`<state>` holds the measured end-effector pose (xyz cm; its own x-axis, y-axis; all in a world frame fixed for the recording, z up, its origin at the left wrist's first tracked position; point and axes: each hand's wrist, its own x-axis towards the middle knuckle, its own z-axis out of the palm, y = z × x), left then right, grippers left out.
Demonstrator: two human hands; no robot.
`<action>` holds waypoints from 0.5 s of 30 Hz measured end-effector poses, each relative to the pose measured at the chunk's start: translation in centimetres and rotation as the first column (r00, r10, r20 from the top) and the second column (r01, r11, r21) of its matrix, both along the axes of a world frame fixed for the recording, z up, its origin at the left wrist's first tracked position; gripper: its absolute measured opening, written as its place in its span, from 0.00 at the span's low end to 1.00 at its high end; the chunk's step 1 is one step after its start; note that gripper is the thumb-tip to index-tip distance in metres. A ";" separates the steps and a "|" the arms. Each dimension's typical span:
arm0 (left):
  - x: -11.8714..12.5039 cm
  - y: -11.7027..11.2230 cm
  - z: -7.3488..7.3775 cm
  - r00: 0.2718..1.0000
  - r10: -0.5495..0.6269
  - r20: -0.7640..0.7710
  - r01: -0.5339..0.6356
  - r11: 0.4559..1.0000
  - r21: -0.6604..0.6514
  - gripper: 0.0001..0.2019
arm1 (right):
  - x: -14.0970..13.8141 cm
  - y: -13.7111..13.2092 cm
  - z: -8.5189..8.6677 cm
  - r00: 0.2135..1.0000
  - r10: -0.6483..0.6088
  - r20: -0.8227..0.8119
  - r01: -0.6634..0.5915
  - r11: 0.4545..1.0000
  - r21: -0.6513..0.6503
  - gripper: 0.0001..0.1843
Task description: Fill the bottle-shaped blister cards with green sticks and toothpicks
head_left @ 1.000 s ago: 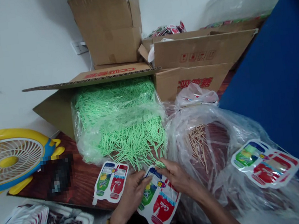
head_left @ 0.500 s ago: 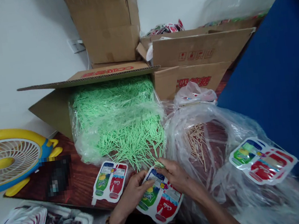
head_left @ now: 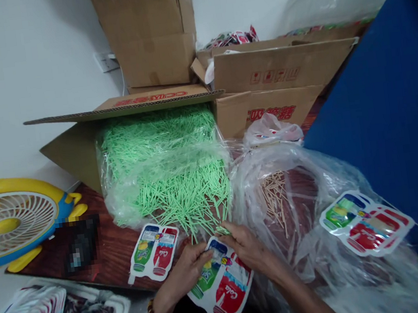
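Observation:
My left hand [head_left: 188,270] is closed on the left edge of a bottle-shaped pouch [head_left: 230,292] printed with a green Sprite and a red Cola bottle. Thumb and fingers of my right hand [head_left: 246,246] are pinched at the pouch's top right, with a few short green sticks [head_left: 223,230] showing at the fingertips. Just beyond both hands, a heap of thin green sticks [head_left: 180,200] spills from a clear plastic bag inside an open carton. A similar pouch [head_left: 155,252] lies flat left of my left hand.
More pouches [head_left: 367,223] lie on crumpled clear plastic [head_left: 321,264] at the right, near beige sticks [head_left: 275,196]. A white bin [head_left: 117,310] of stacked pouches stands lower left. A yellow fan [head_left: 15,223], cartons [head_left: 148,37] and a blue panel [head_left: 380,120] surround the table.
The held pouch has shifted slightly down and left, and my left hand with it. My right hand stays nearly in place, still pinching the green sticks.

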<state>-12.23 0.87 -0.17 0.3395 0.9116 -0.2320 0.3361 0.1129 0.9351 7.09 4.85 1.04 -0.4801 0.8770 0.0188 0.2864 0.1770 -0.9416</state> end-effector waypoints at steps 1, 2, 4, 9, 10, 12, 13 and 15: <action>0.0 -0.1 0.1 1.000 -0.009 0.016 0.009 1.000 -0.022 0.16 | 0.1 0.0 0.0 0.999 -0.014 -0.040 0.012 0.999 -0.038 0.10; 0.0 -0.2 0.2 1.000 -0.013 0.023 0.014 0.999 -0.031 0.16 | 0.2 0.1 -0.1 0.995 -0.040 -0.088 0.032 0.996 -0.085 0.10; 0.0 -0.4 0.5 1.000 0.003 0.017 -0.003 1.000 -0.011 0.16 | 0.3 0.1 -0.2 0.969 -0.128 -0.210 0.085 0.975 -0.204 0.10; 0.1 -0.6 1.2 0.999 -0.003 0.040 0.002 1.000 0.024 0.17 | 0.3 0.0 0.1 0.702 -0.433 -0.566 0.151 0.867 -0.475 0.08; 0.2 -0.6 1.3 0.998 -0.010 0.055 0.010 1.000 0.016 0.17 | 0.2 -0.1 0.3 0.640 -0.473 -0.605 0.153 0.851 -0.503 0.08; 0.3 -0.6 1.4 0.995 -0.020 0.093 0.022 1.000 -0.015 0.17 | -0.2 -0.1 0.8 0.553 -0.517 -0.654 0.152 0.834 -0.530 0.07; 0.4 -0.6 1.4 0.993 -0.021 0.114 0.026 0.999 -0.038 0.16 | -0.4 -0.2 1.2 0.527 -0.524 -0.668 0.155 0.833 -0.531 0.07; 0.5 -0.6 1.3 0.987 -0.019 0.157 0.033 0.996 -0.087 0.16 | -0.8 -0.2 1.9 0.505 -0.533 -0.678 0.170 0.832 -0.528 0.07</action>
